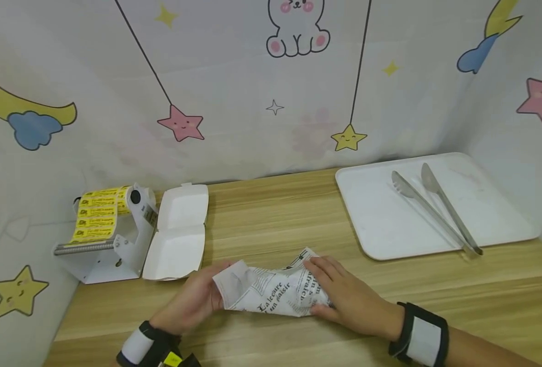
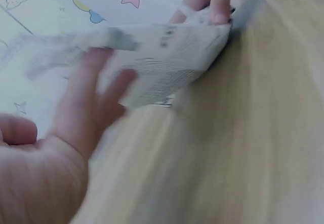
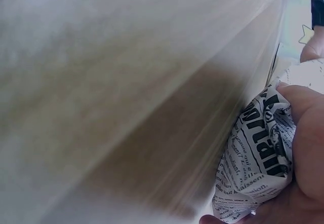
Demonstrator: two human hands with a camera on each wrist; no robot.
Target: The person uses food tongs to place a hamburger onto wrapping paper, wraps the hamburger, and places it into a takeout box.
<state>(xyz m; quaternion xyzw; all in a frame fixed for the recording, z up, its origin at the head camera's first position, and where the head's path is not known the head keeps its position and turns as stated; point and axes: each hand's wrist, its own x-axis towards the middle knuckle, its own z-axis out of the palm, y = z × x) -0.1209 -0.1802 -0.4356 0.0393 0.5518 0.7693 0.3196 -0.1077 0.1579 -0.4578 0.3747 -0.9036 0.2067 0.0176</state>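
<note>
A parcel of newsprint-patterned wrapping paper (image 1: pixel 275 293) lies across the front of the wooden table, its left end a loose, raised flap. What the paper may enclose is hidden. My right hand (image 1: pixel 344 293) grips the right end, fingers over the top and thumb at the near side. In the right wrist view, the crumpled printed paper (image 3: pixel 258 153) is tucked against that palm. At the flap end is my left hand (image 1: pixel 197 295), partly covered by the paper. The left wrist view, blurred, shows the left hand's fingers (image 2: pixel 83 92) extended against the paper's side.
A label dispenser (image 1: pixel 110 229) with a roll of yellow stickers stands at the left. Beside it lies an unfolded white takeaway box (image 1: pixel 179 234). On the right, a white tray (image 1: pixel 371 239) holds metal tongs (image 1: pixel 440 214). A printed cloth (image 1: pixel 252 153) hangs behind the table.
</note>
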